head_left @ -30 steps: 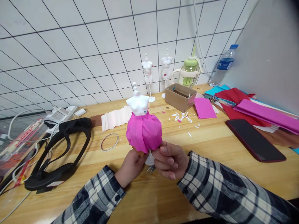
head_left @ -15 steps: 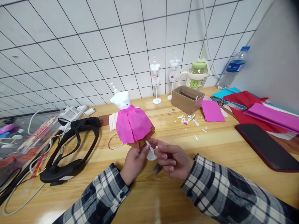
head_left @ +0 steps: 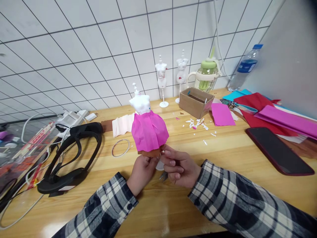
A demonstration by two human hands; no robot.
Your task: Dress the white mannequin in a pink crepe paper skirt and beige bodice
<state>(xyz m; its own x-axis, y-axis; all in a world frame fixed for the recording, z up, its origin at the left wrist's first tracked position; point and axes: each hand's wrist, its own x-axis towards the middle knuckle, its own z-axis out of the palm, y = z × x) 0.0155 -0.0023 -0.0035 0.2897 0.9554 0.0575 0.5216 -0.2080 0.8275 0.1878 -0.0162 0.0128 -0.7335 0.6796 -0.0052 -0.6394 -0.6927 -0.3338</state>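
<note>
A small white dress form (head_left: 141, 103) wears a pink paper skirt (head_left: 149, 131) with a brown paper layer showing under its hem. It leans slightly left above the wooden table (head_left: 223, 165). My left hand (head_left: 141, 172) is closed on the skirt's lower edge and the stand beneath it. My right hand (head_left: 180, 166) is closed beside it, fingers pinching at the white round base (head_left: 160, 166) and the hem. A small metal tool (head_left: 163, 177) pokes out below my right hand.
Two more white dress forms (head_left: 161, 79) stand by the tiled wall. Nearby are a cardboard box (head_left: 195, 102), paper scraps (head_left: 198, 125), a green-lidded cup (head_left: 206, 76), a water bottle (head_left: 244, 67), coloured paper sheets (head_left: 272, 115), a phone (head_left: 278, 150), a black headset (head_left: 69, 158), a wire ring (head_left: 120, 147).
The dress form tipped to the left and has come back nearly upright, turning in my hands. Both hands stayed closed at its base. The brown layer now shows under the pink hem.
</note>
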